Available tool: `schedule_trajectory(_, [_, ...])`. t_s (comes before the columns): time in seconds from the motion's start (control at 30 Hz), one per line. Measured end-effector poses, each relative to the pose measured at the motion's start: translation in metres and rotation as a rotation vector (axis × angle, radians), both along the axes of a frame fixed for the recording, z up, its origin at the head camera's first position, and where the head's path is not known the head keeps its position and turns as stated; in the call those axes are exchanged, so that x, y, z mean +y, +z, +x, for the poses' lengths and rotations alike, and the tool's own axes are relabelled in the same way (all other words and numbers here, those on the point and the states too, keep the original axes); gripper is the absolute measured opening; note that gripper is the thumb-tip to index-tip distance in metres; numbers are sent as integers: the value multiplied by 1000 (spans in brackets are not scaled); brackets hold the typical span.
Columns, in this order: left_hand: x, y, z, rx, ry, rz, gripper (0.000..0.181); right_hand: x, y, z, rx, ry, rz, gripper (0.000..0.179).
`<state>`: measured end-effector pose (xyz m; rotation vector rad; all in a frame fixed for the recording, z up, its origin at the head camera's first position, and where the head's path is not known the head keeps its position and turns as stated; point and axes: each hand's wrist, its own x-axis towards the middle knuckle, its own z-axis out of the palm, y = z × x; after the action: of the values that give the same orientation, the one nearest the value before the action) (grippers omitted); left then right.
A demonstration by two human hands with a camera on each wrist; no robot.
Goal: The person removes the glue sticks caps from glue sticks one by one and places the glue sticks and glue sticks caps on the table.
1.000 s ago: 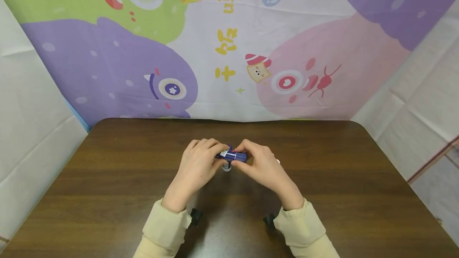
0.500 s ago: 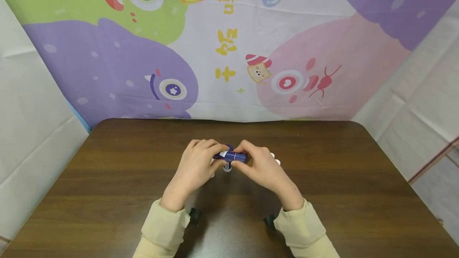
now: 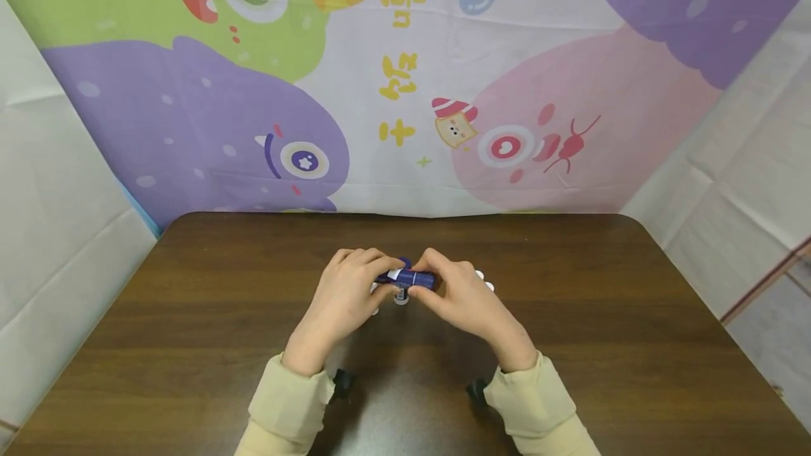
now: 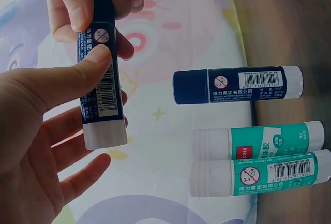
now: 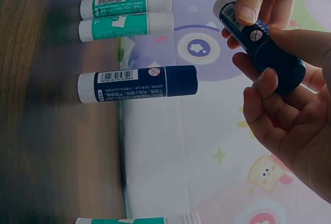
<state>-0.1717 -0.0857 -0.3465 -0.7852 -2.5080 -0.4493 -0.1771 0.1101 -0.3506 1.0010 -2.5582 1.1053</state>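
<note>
My left hand (image 3: 345, 290) and right hand (image 3: 461, 293) pinch opposite ends of a smooth navy glue stick (image 3: 415, 278), held sideways over the middle of the table (image 3: 583, 315). Nearby, a second navy stick (image 4: 238, 85) stands upright, two ribbed-capped green sticks (image 4: 274, 173) to its left. Wood grain runs wide on both sides, toward rounded far corners below printed cloth (image 3: 393, 174).

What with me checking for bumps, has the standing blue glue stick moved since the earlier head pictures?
No: the standing blue glue stick shows no clear shift either way against the table's far edge.
</note>
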Motion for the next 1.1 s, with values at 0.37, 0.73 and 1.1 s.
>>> schedule_trajectory(0.37, [2,1,0,14,-12,16,30,8,1,-3,-4,52,-19,21])
schedule_trajectory(0.73, [2,5,4,35,-51,17,30,11,5,-3,13,125,-61,15])
schedule_trajectory(1.1, [2,11,9,23,-59,37,29,10,15,3,-6,136,-84,17])
